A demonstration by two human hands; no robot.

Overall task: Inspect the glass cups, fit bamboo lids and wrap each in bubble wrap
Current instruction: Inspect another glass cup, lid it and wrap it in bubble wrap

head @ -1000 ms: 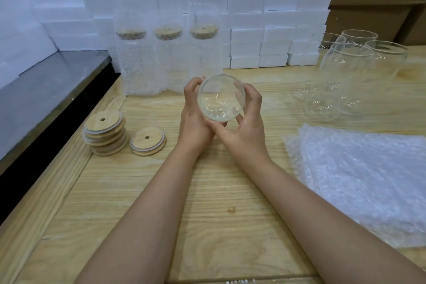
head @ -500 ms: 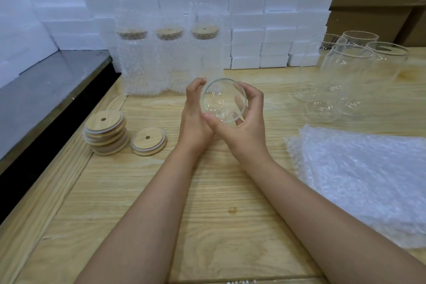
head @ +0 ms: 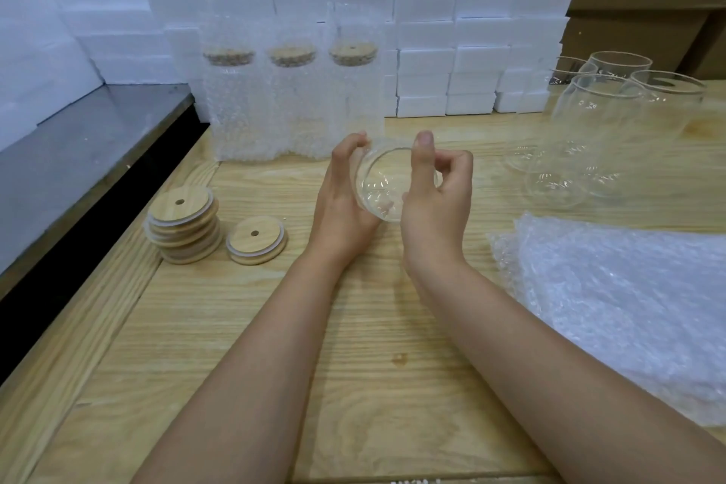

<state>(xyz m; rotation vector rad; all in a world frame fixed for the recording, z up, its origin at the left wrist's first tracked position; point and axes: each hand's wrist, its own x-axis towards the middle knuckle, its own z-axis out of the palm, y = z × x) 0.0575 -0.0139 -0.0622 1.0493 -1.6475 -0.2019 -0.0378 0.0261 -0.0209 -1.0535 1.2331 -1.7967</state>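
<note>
The left hand point(head: 345, 200) and right hand point(head: 436, 208) are holding one glass cup point(head: 383, 185) on its side, just above the table point(head: 353, 365). The left fingers point(head: 353, 143) are curling round its left side. The right thumb and curled fingers are gripping its right side. Bamboo lids point(head: 184, 224) are sitting on the left and bubble wrap point(head: 628, 306) on the right.

Both bare forearms are extending up from the lower edge of the frame and converging toward the centre. The left hand point(head: 345, 204) is cupping the left side of a clear round glass cup point(head: 379, 189), its fingers curling over the far edge. The right hand point(head: 438, 204) is gripping the cup's right side, with the thumb lying upright across the rim and the other fingers curling behind it.
</note>
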